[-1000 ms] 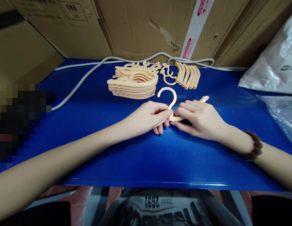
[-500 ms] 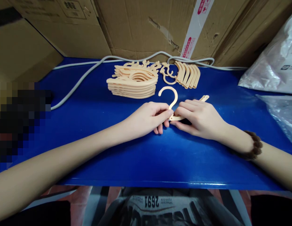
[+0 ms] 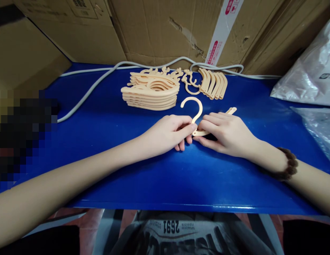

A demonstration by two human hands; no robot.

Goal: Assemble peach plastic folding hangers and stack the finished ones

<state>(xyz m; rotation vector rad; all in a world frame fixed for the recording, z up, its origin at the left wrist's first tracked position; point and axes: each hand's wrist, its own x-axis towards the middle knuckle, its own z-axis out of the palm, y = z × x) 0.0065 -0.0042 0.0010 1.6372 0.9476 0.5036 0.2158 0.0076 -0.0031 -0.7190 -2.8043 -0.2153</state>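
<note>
A cream plastic hook (image 3: 199, 106) stands up between my hands, its curve opening to the left. My left hand (image 3: 174, 132) pinches the base of this hook between thumb and fingers. Closed round a cream hanger arm (image 3: 201, 133) is my right hand (image 3: 224, 132); the arm's far end sticks out beyond the knuckles. Hook and arm meet at my left fingertips, where the joint is partly covered. Behind my hands lies a stack of cream hanger pieces (image 3: 150, 94). Loose hooks (image 3: 191, 85) and a row of curved arms (image 3: 213, 84) lie to its right.
A grey cable (image 3: 93, 86) runs along the back of the blue table (image 3: 154, 187). Cardboard boxes (image 3: 154, 32) stand behind it. Clear plastic bags (image 3: 308, 78) lie at the right. A dark, pixelated area covers the left edge.
The view has shifted very slightly. The hook leans a little further right; both hands keep their hold in nearly the same place.
</note>
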